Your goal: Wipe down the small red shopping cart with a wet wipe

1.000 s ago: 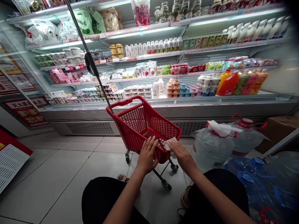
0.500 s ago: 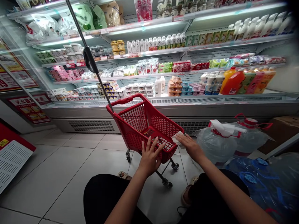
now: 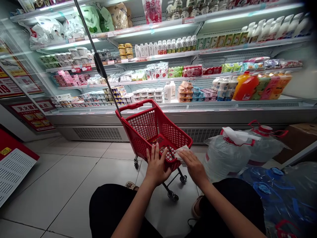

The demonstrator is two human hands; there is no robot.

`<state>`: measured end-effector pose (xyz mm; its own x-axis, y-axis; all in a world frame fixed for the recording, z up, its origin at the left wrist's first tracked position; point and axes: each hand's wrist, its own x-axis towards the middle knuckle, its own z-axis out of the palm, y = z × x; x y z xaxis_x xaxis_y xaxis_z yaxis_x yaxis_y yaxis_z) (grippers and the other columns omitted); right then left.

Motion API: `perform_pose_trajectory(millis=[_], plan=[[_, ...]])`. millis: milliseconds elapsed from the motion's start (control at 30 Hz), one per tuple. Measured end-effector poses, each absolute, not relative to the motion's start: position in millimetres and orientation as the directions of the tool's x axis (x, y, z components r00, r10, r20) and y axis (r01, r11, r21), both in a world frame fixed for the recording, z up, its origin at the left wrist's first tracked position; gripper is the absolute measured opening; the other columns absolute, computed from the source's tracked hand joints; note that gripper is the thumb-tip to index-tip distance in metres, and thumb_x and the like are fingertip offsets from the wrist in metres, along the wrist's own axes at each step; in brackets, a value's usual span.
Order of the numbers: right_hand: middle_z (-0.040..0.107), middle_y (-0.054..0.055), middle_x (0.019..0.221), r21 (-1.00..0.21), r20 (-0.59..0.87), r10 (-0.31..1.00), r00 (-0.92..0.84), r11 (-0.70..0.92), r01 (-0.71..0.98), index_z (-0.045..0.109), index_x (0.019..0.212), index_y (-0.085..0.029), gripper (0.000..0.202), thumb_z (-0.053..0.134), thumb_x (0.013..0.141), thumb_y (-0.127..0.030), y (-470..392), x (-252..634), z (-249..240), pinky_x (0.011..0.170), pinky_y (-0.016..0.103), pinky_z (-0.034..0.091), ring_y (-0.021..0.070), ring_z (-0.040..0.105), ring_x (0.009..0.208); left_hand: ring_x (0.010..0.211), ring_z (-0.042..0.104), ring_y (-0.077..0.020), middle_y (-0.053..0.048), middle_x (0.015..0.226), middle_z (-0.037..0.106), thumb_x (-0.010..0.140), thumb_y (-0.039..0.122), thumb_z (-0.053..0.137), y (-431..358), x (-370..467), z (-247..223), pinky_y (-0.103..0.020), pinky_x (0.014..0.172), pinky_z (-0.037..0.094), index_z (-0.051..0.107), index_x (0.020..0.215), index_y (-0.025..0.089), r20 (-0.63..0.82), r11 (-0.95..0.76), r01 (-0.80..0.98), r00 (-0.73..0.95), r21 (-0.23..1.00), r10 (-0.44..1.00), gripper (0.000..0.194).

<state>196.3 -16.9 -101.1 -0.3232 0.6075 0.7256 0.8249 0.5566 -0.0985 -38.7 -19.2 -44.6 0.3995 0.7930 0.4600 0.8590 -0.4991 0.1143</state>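
Observation:
A small red shopping cart point(image 3: 138, 138) stands on the tiled floor in front of me, with a thin dark pole point(image 3: 86, 29) rising from its handle end. My left hand point(image 3: 156, 167) rests on the near rim of the basket, fingers spread. In my right hand point(image 3: 193, 165) is a crumpled white wipe point(image 3: 181, 154), pressed under the fingers against the basket's near right corner. The palm of that hand is hidden from view. Through the mesh, the basket's floor shows nothing lying on it.
A refrigerated display point(image 3: 158, 114) with dairy and drinks runs behind the cart. Large clear water jugs point(image 3: 223, 158) and blue-capped bottles point(image 3: 264, 191) crowd my right side. At the left is a red and white unit point(image 3: 17, 172). My knees flank the cart.
My right hand has slid the wipe left and slightly nearer along the basket's rim. The cart has turned a little, its near end shifting left; my left hand has moved slightly left with it.

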Motion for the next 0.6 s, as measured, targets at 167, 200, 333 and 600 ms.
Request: perform_pose_trajectory(millis=[167, 200, 333, 600], plan=[[0.055, 0.007, 0.156, -0.007, 0.703, 0.56, -0.439, 0.622, 0.783, 0.037, 0.161, -0.02, 0.066, 0.04, 0.098, -0.002, -37, 154, -97, 0.122, 0.046, 0.044, 0.0212, 0.048, 0.147, 0.159, -0.005, -0.0495, -0.011, 0.177, -0.001, 0.074, 0.041, 0.08, -23, -37, -49, -0.072, 0.125, 0.007, 0.042, 0.16, 0.026, 0.479, -0.429, 0.889, 0.309, 0.162, 0.822, 0.096], [0.055, 0.006, 0.156, 0.015, 0.694, 0.543, -0.473, 0.646, 0.764, 0.036, 0.162, -0.02, 0.066, 0.04, 0.099, -0.003, -36, 154, -95, 0.123, 0.045, 0.043, 0.0205, 0.048, 0.147, 0.159, -0.004, -0.0499, -0.012, 0.176, -0.002, 0.074, 0.042, 0.081, -25, -39, -49, -0.072, 0.125, 0.006, 0.042, 0.16, 0.027, 0.475, -0.423, 0.892, 0.305, 0.161, 0.825, 0.095], [0.056, 0.004, 0.155, 0.059, 0.663, 0.504, -0.554, 0.703, 0.709, 0.035, 0.163, -0.024, 0.07, 0.039, 0.097, -0.001, -14, 189, -90, 0.125, 0.045, 0.04, 0.0179, 0.052, 0.144, 0.159, 0.002, -0.0497, -0.014, 0.176, -0.006, 0.083, 0.053, 0.077, -31, -47, -49, -0.075, 0.122, 0.008, 0.032, 0.164, 0.031, 0.484, -0.395, 0.906, 0.282, 0.149, 0.829, 0.096], [0.07, 0.005, 0.136, -0.077, 0.667, 0.626, -0.403, 0.596, 0.799, 0.062, 0.137, -0.024, 0.056, 0.036, 0.093, -0.002, 30, 243, -90, 0.124, 0.051, 0.039, 0.0199, 0.06, 0.135, 0.16, 0.006, -0.0468, -0.018, 0.175, -0.013, 0.096, 0.059, 0.062, -27, -31, -62, -0.071, 0.122, 0.022, 0.014, 0.168, 0.028, 0.533, -0.284, 0.94, 0.145, 0.187, 0.833, 0.092]])
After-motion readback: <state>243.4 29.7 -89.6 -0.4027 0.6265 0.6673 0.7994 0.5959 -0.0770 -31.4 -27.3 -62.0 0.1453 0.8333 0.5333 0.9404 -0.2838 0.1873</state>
